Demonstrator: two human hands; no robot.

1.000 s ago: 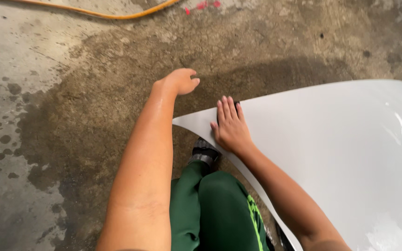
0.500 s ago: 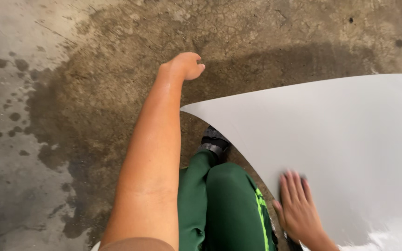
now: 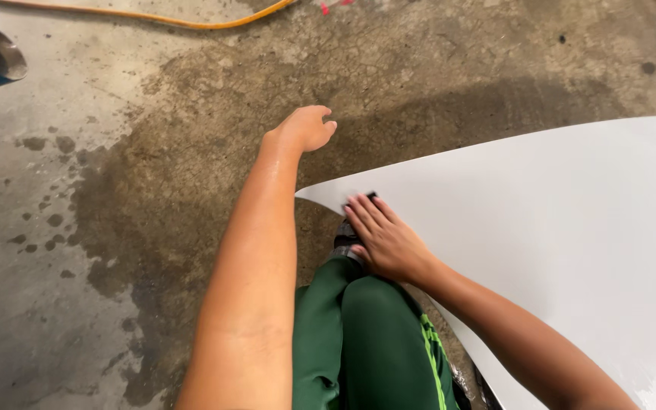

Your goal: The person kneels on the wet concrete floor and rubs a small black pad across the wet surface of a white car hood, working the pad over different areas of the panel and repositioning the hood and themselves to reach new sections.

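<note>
Sanding looks only begun: my right hand point(image 3: 389, 244) presses flat fingers on a small dark pad at the white panel point(image 3: 540, 250) tip, my left hand point(image 3: 307, 127) loosely curled, empty, above the wet concrete floor point(image 3: 153, 190).

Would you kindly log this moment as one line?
right hand: flat on white panel near its tip | left hand: loosely curled, over wet concrete floor, holding nothing

Even soft light, sharp, faint panel glare
</note>
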